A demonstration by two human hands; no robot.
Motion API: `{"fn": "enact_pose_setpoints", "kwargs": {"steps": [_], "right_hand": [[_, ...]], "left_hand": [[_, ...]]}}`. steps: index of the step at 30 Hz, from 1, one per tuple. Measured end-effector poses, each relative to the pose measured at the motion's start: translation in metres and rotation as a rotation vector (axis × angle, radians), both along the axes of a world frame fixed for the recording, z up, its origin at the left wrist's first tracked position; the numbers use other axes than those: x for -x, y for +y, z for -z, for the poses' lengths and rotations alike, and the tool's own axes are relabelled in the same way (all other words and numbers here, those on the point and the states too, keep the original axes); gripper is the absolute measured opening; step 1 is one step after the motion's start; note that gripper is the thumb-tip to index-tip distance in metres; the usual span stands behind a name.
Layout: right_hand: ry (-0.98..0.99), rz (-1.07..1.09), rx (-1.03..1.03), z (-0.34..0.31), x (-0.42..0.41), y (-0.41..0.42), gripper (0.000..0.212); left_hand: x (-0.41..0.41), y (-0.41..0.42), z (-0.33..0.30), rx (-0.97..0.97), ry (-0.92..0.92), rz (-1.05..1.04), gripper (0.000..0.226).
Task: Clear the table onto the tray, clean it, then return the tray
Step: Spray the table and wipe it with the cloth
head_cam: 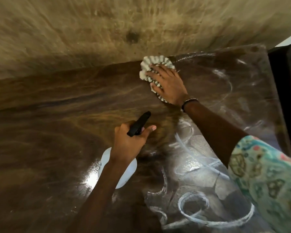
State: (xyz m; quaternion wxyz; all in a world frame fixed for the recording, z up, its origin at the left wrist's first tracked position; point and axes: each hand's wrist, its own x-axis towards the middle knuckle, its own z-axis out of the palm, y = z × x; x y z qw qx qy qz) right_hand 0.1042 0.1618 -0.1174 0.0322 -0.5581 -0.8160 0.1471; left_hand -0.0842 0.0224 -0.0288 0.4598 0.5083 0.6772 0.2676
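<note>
Fingers, right: spread flat (pixel 154 75) and pressing down on a crumpled white-and-grey striped cloth (pixel 155 63), nothing pinched.
Fingers, left: curled round the black trigger head (pixel 139 123) of a white plastic spray bottle (pixel 130 172), thumb lying out along its side.
Right hand (pixel 166 83): palm down on the cloth at the far edge of the table, right where the top meets the tan wall (pixel 107 27); a beaded bracelet (pixel 188 102) on the wrist and a green patterned sleeve (pixel 265 179) further up the arm.
Left hand (pixel 129 140): holding the bottle upright near the middle of the table, nozzle aimed away from the person; whether the bottle's base touches the top I cannot tell.
Table: dark brown glossy wooden tabletop (pixel 49 132), with white smeared wipe swirls (pixel 208 207) across its right and near parts, well clear of the cloth.
Right edge: a dark, black object (pixel 286 98) just beside the table's end, too cut off to identify.
</note>
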Motion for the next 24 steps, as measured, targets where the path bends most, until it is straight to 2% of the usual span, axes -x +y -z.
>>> {"fn": "enact_pose_setpoints", "kwargs": {"steps": [3, 5, 10, 16, 24], "right_hand": [[-0.005, -0.237, 0.004, 0.0, -0.017, -0.025, 0.046], [0.011, -0.311, -0.011, 0.002, -0.04, -0.041, 0.046], [0.012, -0.272, -0.013, 0.004, -0.073, -0.062, 0.048], [-0.007, -0.267, 0.019, 0.004, -0.073, -0.063, 0.049], [-0.017, -0.226, 0.04, -0.003, -0.069, -0.069, 0.047]], "left_hand": [[-0.014, -0.021, 0.003, 0.034, 0.01, 0.1, 0.03], [-0.026, -0.037, 0.007, 0.058, 0.011, 0.129, 0.036], [-0.049, -0.069, 0.017, 0.081, 0.045, 0.198, 0.046], [-0.045, -0.095, 0.019, 0.13, 0.108, 0.215, 0.043], [-0.017, -0.117, 0.023, 0.179, 0.127, 0.074, 0.061]]}}
